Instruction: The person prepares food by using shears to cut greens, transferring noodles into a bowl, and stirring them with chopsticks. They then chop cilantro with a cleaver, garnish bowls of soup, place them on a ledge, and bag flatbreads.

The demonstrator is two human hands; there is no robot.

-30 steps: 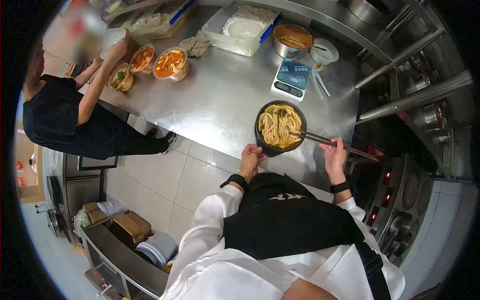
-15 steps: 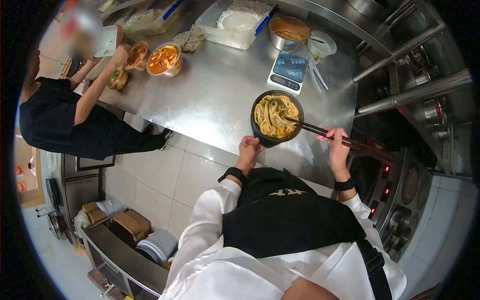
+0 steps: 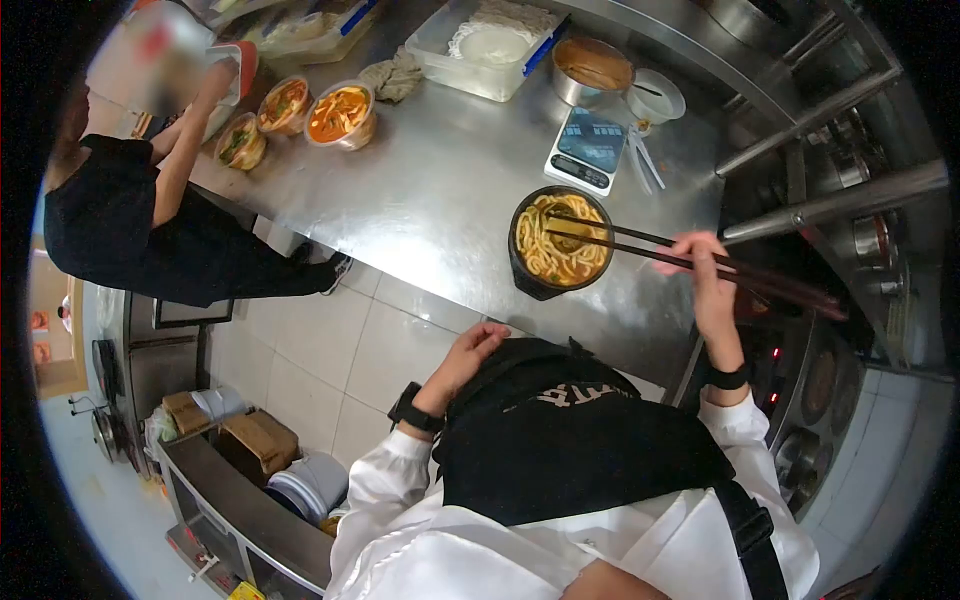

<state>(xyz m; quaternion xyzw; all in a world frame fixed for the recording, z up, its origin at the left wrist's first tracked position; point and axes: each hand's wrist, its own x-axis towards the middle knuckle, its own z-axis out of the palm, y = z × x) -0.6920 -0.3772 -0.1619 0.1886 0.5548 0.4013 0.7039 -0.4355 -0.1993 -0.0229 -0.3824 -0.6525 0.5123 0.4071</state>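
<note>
Right hand (image 3: 712, 292) pinching long dark chopsticks (image 3: 637, 251), likely stirring yellow noodles (image 3: 562, 265); left hand (image 3: 468, 354) loosely curling, empty; round black bowl (image 3: 531, 279) perhaps needing steadying.

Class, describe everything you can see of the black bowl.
The bowl has a round black rim and dark sides; its material is unclear. It sits upright on the metal table, near the scale, holding wet-looking yellowish noodles. Chopsticks in the right hand reach inside; the left hand is clear of it.
</note>
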